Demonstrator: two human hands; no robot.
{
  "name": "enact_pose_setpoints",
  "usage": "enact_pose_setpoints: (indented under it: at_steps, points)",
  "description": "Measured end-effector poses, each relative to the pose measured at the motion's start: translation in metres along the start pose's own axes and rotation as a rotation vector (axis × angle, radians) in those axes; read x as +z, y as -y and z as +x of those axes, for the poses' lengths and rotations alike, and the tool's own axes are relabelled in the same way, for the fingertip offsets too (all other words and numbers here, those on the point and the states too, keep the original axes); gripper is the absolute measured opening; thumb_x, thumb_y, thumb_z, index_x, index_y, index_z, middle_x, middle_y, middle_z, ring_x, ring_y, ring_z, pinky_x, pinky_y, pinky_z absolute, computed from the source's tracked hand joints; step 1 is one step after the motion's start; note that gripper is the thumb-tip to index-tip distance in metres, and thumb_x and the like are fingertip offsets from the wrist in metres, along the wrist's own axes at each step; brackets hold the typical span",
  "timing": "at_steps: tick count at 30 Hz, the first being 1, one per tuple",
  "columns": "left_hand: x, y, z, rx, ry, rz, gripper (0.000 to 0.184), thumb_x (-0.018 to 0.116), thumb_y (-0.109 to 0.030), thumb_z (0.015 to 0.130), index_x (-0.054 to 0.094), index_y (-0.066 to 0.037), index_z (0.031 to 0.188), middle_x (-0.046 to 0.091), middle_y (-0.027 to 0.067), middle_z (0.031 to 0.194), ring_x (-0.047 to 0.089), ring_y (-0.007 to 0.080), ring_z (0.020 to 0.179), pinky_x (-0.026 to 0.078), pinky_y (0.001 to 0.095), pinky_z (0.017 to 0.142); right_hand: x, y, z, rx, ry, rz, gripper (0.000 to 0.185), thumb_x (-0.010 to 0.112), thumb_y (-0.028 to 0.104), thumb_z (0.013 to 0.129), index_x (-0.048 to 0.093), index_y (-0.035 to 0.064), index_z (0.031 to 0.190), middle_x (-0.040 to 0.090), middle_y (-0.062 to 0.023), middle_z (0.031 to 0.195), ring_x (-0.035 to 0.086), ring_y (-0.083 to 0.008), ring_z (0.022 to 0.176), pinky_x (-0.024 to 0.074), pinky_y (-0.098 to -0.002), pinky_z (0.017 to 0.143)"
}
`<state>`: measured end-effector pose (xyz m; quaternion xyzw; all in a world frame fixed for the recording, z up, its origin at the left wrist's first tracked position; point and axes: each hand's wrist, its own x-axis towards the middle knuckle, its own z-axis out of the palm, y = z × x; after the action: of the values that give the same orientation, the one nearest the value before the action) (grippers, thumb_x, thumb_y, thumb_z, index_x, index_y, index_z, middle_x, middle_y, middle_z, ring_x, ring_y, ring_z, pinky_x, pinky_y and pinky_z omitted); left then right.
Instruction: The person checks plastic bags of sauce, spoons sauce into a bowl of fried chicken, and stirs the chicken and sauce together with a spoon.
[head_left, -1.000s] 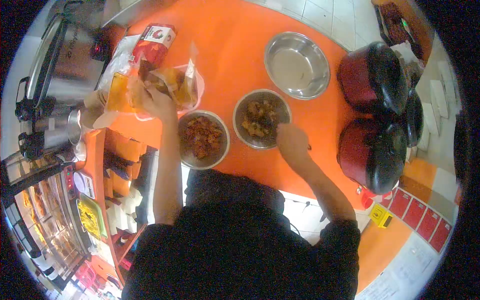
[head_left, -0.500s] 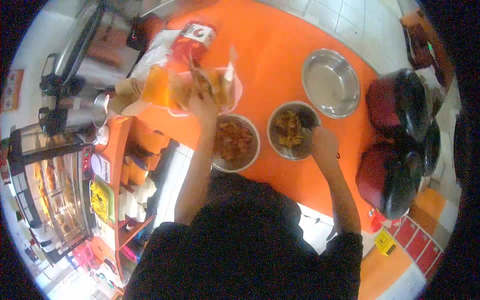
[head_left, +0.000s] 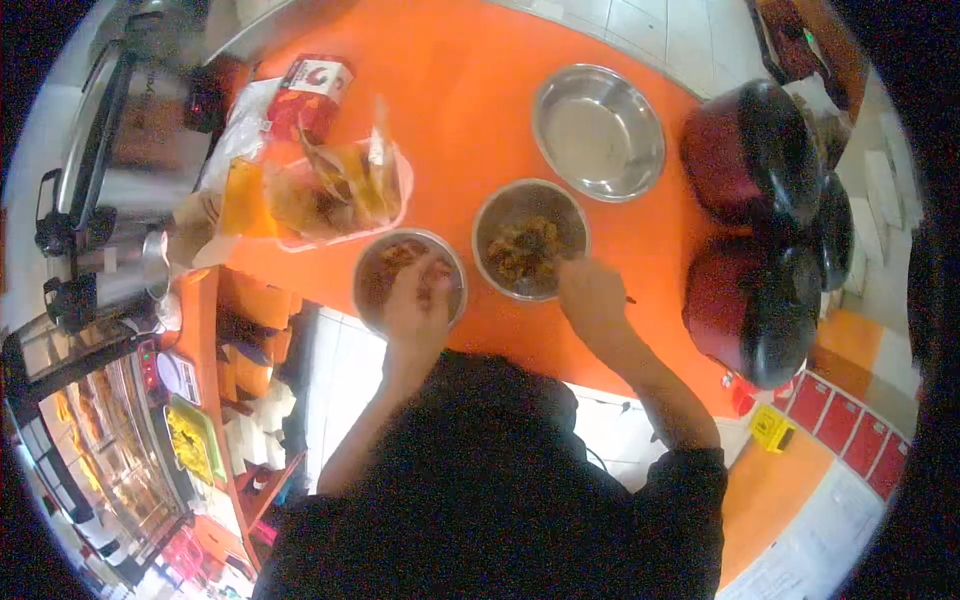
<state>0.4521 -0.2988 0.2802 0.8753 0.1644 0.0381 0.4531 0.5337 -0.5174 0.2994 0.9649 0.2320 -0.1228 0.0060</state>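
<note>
On the orange counter, a steel bowl (head_left: 361, 287) holds reddish-brown food pieces (head_left: 392, 262). My left hand (head_left: 418, 318) is over this bowl, fingers bent down toward the pieces; motion blur hides whether they grip any. To its right stands a second steel bowl (head_left: 488, 208) with browned, yellowish chunks (head_left: 533, 240). At that bowl's right edge, my right hand (head_left: 592, 298) is closed around a utensil whose dark handle end (head_left: 630, 300) sticks out; its head is not clear. Behind the left bowl sits a pinkish-white basket (head_left: 402, 185) with brown paper bags (head_left: 315, 195) in it.
A larger steel basin (head_left: 600, 140) stands at the back right. Dark red, black-topped pots (head_left: 745, 150) line the right side. A red-and-white packet (head_left: 308, 95) lies at the back left. Left of the counter are a yellow-filled tray (head_left: 190, 440) and a glass food display (head_left: 110, 440).
My left hand has come from the paper bags in the basket to the left bowl. My right hand stays at the right bowl. The whole view has shifted, moving the counter leftward and up.
</note>
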Motion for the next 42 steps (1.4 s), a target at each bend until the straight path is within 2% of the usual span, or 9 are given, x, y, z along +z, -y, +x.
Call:
enact_pose_setpoints:
  at_steps: [5,8,11,14,17,20,26,32,42]
  points:
    - [0.033,-0.018,0.038,0.042,0.148,0.281,0.035,0.05,-0.024,0.089,0.056,-0.001,0.115,0.06,0.0231,0.103,0.059,0.0361,0.096,0.046,0.0422,0.083,-0.017,0.013,-0.017,0.027,0.11,-0.046,0.017,0.053,0.012,0.08,0.066,0.0053,0.072,0.065,-0.0152,0.068,0.066,-0.028,0.064,0.0525,-0.039,0.051]
    - [0.052,0.008,0.064,0.003,0.203,0.288,0.027,0.057,-0.025,0.084,0.059,0.001,0.088,0.06,0.0228,0.087,0.058,0.04,0.083,0.046,0.0474,0.073,0.003,0.007,-0.006,0.113,0.168,-0.099,0.018,0.054,0.012,0.079,0.067,0.0055,0.07,0.065,-0.0145,0.067,0.066,-0.0273,0.062,0.0524,-0.0385,0.051]
    - [0.047,0.01,0.076,0.028,0.235,0.367,0.029,0.052,-0.026,0.087,0.063,-0.003,0.1,0.064,0.0224,0.084,0.062,0.0383,0.081,0.048,0.0469,0.075,0.005,-0.004,0.005,0.134,0.111,-0.114,0.018,0.054,0.012,0.08,0.068,0.0057,0.069,0.065,-0.0139,0.066,0.066,-0.0271,0.061,0.0526,-0.0383,0.051]
    - [0.049,0.02,0.08,0.071,0.251,0.432,0.028,0.054,-0.027,0.086,0.063,-0.003,0.097,0.064,0.0211,0.086,0.062,0.0378,0.081,0.047,0.0468,0.074,-0.015,-0.004,0.003,0.153,-0.01,-0.094,0.018,0.054,0.012,0.08,0.068,0.0055,0.072,0.066,-0.0138,0.068,0.067,-0.0269,0.061,0.0526,-0.0386,0.051]
    - [0.045,0.001,0.076,-0.022,0.315,0.324,0.028,0.055,-0.027,0.085,0.063,-0.002,0.095,0.064,0.0207,0.085,0.062,0.0373,0.081,0.047,0.0463,0.074,-0.002,-0.003,0.031,0.188,0.143,-0.127,0.017,0.054,0.014,0.082,0.067,0.0054,0.075,0.066,-0.0138,0.071,0.067,-0.0265,0.063,0.0528,-0.0385,0.051]
    - [0.064,0.017,0.071,0.064,0.163,0.23,0.027,0.056,-0.027,0.085,0.062,-0.002,0.093,0.063,0.0205,0.084,0.062,0.0374,0.079,0.047,0.046,0.074,0.029,-0.007,0.037,0.001,0.095,-0.049,0.018,0.053,0.016,0.083,0.066,0.0054,0.077,0.066,-0.0138,0.071,0.067,-0.0264,0.064,0.0531,-0.0387,0.051]
    - [0.06,0.011,0.072,0.024,0.206,0.181,0.026,0.057,-0.025,0.084,0.061,-0.001,0.095,0.064,0.0204,0.085,0.061,0.0377,0.08,0.047,0.046,0.073,-0.018,0.025,-0.009,0.108,0.292,-0.108,0.018,0.051,0.013,0.082,0.065,0.0051,0.073,0.065,-0.0157,0.075,0.066,-0.0294,0.066,0.0524,-0.0407,0.054]
    - [0.063,0.011,0.074,0.032,0.229,0.173,0.024,0.056,-0.022,0.085,0.06,-0.003,0.099,0.064,0.0201,0.086,0.062,0.0371,0.082,0.047,0.045,0.074,0.014,0.009,0.021,0.147,0.097,-0.105,0.017,0.053,0.012,0.08,0.068,0.0053,0.075,0.066,-0.013,0.071,0.067,-0.0281,0.067,0.0538,-0.038,0.053]
    - [0.063,0.008,0.074,0.028,0.232,0.093,0.022,0.057,-0.018,0.082,0.059,-0.002,0.098,0.062,0.0216,0.086,0.059,0.0394,0.084,0.046,0.0469,0.074,0.025,-0.019,0.038,0.124,0.184,0.109,0.018,0.052,0.014,0.081,0.067,0.0038,0.075,0.065,-0.017,0.07,0.065,-0.0335,0.063,0.0529,-0.0449,0.055]
